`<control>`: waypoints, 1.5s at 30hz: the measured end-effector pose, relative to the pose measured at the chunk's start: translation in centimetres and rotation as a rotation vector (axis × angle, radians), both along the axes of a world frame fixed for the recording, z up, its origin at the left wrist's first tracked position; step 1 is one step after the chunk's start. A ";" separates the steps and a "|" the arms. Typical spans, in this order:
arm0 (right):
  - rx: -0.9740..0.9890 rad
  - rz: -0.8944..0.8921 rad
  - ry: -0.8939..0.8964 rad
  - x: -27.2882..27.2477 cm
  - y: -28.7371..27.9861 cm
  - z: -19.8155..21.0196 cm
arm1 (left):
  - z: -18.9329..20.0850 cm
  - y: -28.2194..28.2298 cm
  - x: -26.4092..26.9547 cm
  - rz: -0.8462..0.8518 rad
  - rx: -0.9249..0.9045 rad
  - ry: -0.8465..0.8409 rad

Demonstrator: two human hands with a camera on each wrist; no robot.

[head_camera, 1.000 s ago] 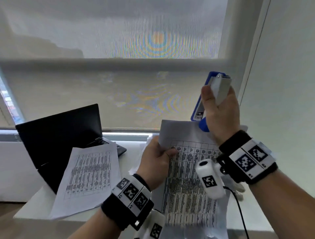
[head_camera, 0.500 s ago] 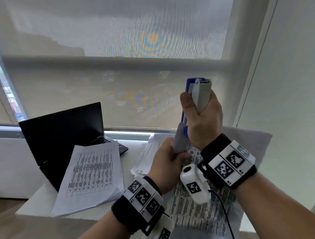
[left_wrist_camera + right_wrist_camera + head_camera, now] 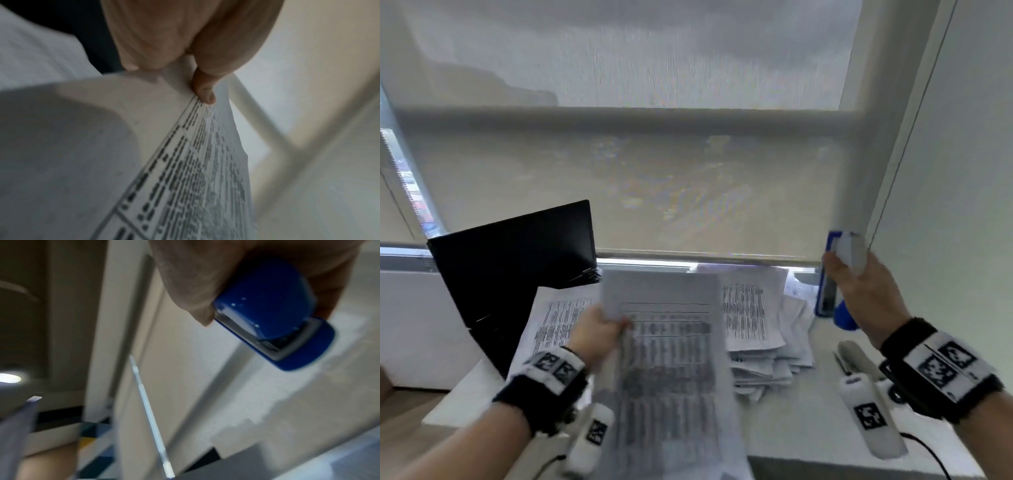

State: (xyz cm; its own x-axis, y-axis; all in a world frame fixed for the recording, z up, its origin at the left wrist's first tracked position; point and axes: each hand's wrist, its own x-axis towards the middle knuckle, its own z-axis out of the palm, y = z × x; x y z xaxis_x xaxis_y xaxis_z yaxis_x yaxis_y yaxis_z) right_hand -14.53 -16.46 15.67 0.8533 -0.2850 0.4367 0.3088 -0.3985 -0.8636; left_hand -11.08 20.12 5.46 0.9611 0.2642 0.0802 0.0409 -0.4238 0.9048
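The left hand pinches the printed sheets by their upper left corner above the tabletop, while the right hand, well apart to the right, grips the blue stapler upright.

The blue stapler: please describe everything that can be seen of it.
The blue stapler looks like glossy plastic, with a pale grey part at its upper end and a shiny metal channel between its two blue halves. Its mouth seems shut, with no paper in it. The right hand wraps round its middle and holds it nearly upright over the right side of the table, rounded blue end pointing down. Only that hand touches it, as far as the blurred views show.
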 end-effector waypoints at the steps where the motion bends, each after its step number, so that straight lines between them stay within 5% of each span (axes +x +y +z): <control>1: -0.062 -0.011 0.106 0.3 -1.2 -1.3 | 0.0 2.4 0.8 0.035 0.101 0.029; 7: -0.755 0.084 0.763 2.7 -6.1 -6.6 | 0.9 8.9 2.9 0.330 0.455 0.026; 10: -1.046 0.037 0.868 4.4 -7.4 -8.6 | 0.2 6.0 3.0 0.145 0.739 0.058; 12: -0.962 0.005 0.892 5.8 -8.2 -9.6 | -0.8 2.2 2.3 -0.128 0.837 0.145; 16: -0.486 -0.144 0.798 9.5 -10.3 -10.3 | -2.6 -5.5 2.1 -0.581 1.013 0.141; 21: -0.032 -0.131 0.887 13.4 -12.3 -11.8 | -3.9 -10.0 5.8 -0.664 1.080 0.135; 24: -0.164 -0.146 0.957 15.4 -11.3 -12.4 | -4.4 -11.5 7.4 -0.717 1.070 0.173; 26: -0.433 -0.153 0.960 16.3 -10.2 -11.9 | -4.6 -12.0 8.0 -0.754 1.083 0.202; 33: -0.611 -0.126 1.016 19.4 -9.0 -14.9 | -4.7 -12.1 8.2 -0.772 1.013 0.061; 36: -0.750 -0.149 0.993 19.8 -9.3 -15.8 | -4.7 -10.5 6.1 -0.842 1.015 0.154; 40: -0.531 -0.208 0.917 19.3 -9.7 -16.6 | -5.2 -6.4 1.6 -0.968 1.121 0.432; 45: -0.449 -0.220 0.896 16.8 -8.7 -14.8 | -5.2 -3.9 -0.1 -0.873 1.162 0.621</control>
State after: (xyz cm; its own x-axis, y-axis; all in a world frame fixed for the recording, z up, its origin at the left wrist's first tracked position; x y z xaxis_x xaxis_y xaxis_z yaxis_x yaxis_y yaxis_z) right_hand 2.27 -25.17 0.86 0.8669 -0.4423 -0.2300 -0.4952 -0.7117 -0.4982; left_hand -11.16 16.20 0.27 0.7366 -0.2888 -0.6116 -0.3513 -0.9361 0.0189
